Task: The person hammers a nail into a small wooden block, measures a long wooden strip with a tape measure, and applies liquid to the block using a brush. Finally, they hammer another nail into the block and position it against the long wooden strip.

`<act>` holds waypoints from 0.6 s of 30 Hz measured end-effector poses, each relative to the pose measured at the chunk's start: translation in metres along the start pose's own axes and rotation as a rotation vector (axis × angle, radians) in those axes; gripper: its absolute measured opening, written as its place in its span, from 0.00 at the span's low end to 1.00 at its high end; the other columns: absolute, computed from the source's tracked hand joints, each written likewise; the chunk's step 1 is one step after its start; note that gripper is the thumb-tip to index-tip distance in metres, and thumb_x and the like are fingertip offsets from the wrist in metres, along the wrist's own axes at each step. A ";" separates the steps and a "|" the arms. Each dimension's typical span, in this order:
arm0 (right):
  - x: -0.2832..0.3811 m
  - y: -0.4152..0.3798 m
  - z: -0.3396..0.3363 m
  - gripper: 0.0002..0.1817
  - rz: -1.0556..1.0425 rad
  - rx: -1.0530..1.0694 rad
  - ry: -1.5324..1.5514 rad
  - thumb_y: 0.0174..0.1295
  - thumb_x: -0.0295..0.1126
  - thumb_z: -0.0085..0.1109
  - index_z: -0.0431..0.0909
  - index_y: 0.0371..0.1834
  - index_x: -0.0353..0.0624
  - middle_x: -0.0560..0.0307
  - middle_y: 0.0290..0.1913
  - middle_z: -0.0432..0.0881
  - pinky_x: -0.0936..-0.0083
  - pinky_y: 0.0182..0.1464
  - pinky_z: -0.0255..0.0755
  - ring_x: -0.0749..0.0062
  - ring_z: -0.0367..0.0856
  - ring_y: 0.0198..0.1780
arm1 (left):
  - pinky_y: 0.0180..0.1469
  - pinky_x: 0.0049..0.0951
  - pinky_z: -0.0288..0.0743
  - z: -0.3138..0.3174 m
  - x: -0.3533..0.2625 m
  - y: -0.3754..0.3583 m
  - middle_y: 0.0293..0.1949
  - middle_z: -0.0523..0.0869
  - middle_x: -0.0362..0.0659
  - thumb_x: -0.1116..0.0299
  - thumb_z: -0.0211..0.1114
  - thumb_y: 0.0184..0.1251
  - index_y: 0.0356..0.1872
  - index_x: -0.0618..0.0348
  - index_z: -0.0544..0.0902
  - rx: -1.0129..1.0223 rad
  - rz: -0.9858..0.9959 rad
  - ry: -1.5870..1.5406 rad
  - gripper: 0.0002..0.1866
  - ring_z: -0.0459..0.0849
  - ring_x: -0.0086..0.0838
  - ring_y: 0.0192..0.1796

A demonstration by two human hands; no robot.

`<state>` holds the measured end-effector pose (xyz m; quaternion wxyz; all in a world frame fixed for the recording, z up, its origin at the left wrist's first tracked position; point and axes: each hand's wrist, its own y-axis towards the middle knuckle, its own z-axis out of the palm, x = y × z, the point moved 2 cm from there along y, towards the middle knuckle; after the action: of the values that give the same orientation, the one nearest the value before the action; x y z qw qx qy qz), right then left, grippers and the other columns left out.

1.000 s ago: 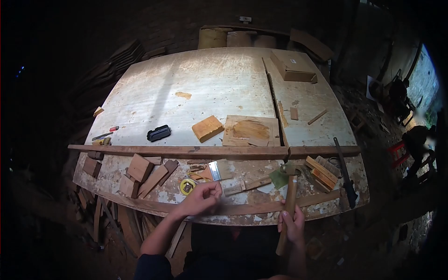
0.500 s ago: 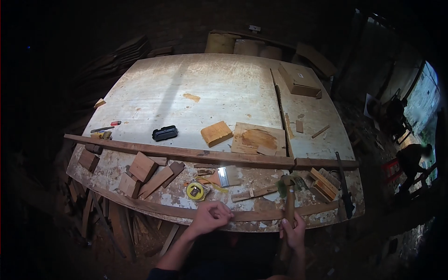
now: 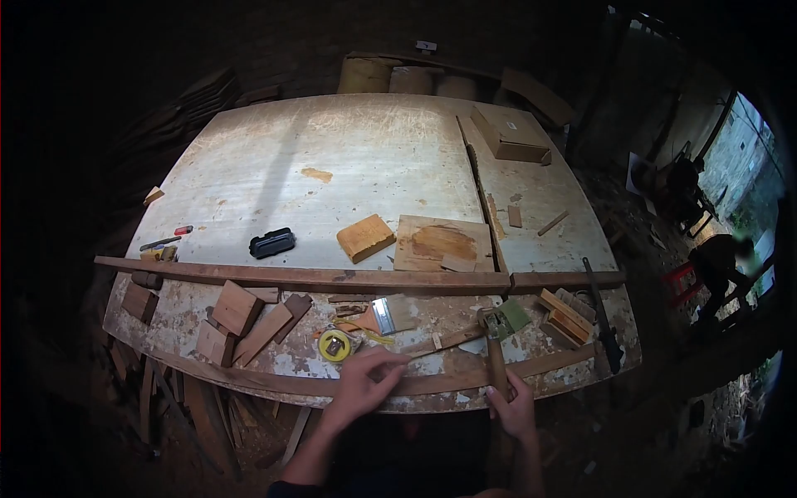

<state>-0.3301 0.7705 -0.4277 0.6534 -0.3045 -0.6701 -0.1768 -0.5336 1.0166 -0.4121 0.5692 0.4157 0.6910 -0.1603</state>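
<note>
Cluttered workbench (image 3: pixel 332 166) edge, left hand (image 3: pixel 365 382) pinching strip (image 3: pixel 432 383), right hand (image 3: pixel 510 407) gripping hammer (image 3: pixel 496 349).

Beyond the long wooden batten (image 3: pixel 332 276) that crosses the table (image 3: pixel 365 158) from nine to three o'clock, the top lies mostly bare toward twelve, with only a black case (image 3: pixel 272 242), a yellow block (image 3: pixel 366 237) and a plywood square (image 3: pixel 442 244) just past it. Nearer, the strip is crowded: wood offcuts (image 3: pixel 249 319) at nine, tape measure (image 3: pixel 334 345) and brush (image 3: pixel 390 314) centre, stacked sticks (image 3: pixel 566 315) at three.
</note>
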 end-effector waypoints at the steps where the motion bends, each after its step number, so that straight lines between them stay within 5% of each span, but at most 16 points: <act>1: 0.000 0.000 0.002 0.22 0.001 -0.005 0.001 0.75 0.23 0.63 0.74 0.69 0.29 0.63 0.33 0.81 0.83 0.26 0.73 0.85 0.77 0.26 | 0.45 0.27 0.84 0.000 -0.001 0.004 0.42 0.93 0.45 0.78 0.74 0.68 0.48 0.60 0.93 -0.020 0.027 0.019 0.10 0.92 0.30 0.40; 5: -0.002 0.003 0.012 0.26 0.018 -0.020 0.018 0.74 0.24 0.65 0.72 0.73 0.28 0.63 0.33 0.81 0.83 0.27 0.71 0.86 0.76 0.26 | 0.55 0.36 0.87 -0.005 -0.004 0.018 0.53 0.94 0.48 0.75 0.75 0.67 0.47 0.59 0.93 0.027 0.082 0.129 0.09 0.94 0.44 0.50; 11: -0.010 0.007 0.046 0.28 0.026 -0.035 -0.001 0.74 0.25 0.67 0.72 0.74 0.28 0.64 0.34 0.82 0.83 0.27 0.70 0.87 0.76 0.27 | 0.65 0.43 0.82 -0.014 0.018 0.024 0.57 0.92 0.49 0.74 0.76 0.64 0.45 0.59 0.94 0.121 0.184 0.293 0.09 0.89 0.48 0.59; 18: -0.010 0.008 0.051 0.28 0.033 -0.034 0.023 0.73 0.25 0.68 0.72 0.74 0.27 0.63 0.35 0.83 0.84 0.28 0.71 0.87 0.76 0.28 | 0.58 0.45 0.83 0.002 0.029 0.033 0.54 0.91 0.51 0.75 0.76 0.62 0.42 0.62 0.93 0.051 0.232 0.318 0.08 0.90 0.49 0.54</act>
<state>-0.3644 0.8069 -0.4434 0.6585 -0.3246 -0.6544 -0.1810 -0.5074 1.0469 -0.4312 0.4567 0.5268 0.7155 -0.0435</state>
